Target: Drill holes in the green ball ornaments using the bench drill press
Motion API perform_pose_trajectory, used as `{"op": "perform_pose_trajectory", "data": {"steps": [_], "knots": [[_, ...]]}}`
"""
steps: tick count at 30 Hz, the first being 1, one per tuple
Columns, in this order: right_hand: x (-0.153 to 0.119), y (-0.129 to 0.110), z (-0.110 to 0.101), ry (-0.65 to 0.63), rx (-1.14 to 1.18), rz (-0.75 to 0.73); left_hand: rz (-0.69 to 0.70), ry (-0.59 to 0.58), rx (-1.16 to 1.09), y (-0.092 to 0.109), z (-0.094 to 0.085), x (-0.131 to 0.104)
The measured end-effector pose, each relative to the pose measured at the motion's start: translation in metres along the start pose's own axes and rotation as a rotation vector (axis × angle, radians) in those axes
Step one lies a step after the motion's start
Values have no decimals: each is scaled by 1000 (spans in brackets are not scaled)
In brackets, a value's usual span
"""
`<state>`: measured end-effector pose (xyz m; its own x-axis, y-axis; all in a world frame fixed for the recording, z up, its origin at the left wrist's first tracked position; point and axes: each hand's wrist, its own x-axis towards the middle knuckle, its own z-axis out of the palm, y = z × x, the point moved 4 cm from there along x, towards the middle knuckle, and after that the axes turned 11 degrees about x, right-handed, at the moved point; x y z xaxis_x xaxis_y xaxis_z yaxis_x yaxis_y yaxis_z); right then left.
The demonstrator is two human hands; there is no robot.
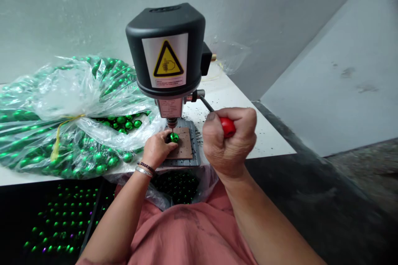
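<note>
My left hand (158, 147) pinches a shiny green ball (174, 137) on a brown board (185, 145) that lies on the grey base (195, 149) of a drill press (166, 49). The thin drill bit (173, 131) comes down right at the top of the ball; whether it has entered cannot be made out. My right hand (231, 140) is wrapped round the red knob (227, 127) of the press's feed lever (206, 103), to the right of the machine.
A large clear plastic bag (71, 99) of green balls covers the left of the white table (248, 128). Dark shavings lie about the base. More green balls fill an open bag (175, 186) at my lap and a dark container (59, 219) at lower left.
</note>
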<state>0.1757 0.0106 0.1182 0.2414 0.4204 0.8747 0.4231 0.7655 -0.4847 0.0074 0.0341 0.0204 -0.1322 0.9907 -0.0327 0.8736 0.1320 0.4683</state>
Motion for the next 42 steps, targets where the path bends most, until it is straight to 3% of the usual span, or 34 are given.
{"op": "perform_pose_trajectory", "data": {"steps": [12, 18, 22, 27, 29, 33, 36, 39, 42], "knots": [[-22, 15, 6, 32, 199, 80, 2, 30, -8, -5, 4, 1], [-35, 24, 9, -19, 306, 110, -35, 18, -29, -6, 4, -1], [-6, 9, 6, 64, 181, 107, -10, 38, -49, -5, 4, 0], [47, -11, 11, -4, 86, 157, -8, 1, -105, -7, 0, -8], [54, -12, 12, -11, 84, 171, 6, -62, -137, -9, -4, -17], [52, -10, 13, -8, 114, 197, 98, -308, -308, -9, -8, -36], [49, -10, 13, 4, 133, 205, -17, -280, -510, -17, -11, -37], [49, -11, 13, 7, 141, 201, -286, -132, -893, -26, -12, -31], [49, -10, 13, 2, 137, 211, -538, -162, -1307, -25, -6, -28]]}}
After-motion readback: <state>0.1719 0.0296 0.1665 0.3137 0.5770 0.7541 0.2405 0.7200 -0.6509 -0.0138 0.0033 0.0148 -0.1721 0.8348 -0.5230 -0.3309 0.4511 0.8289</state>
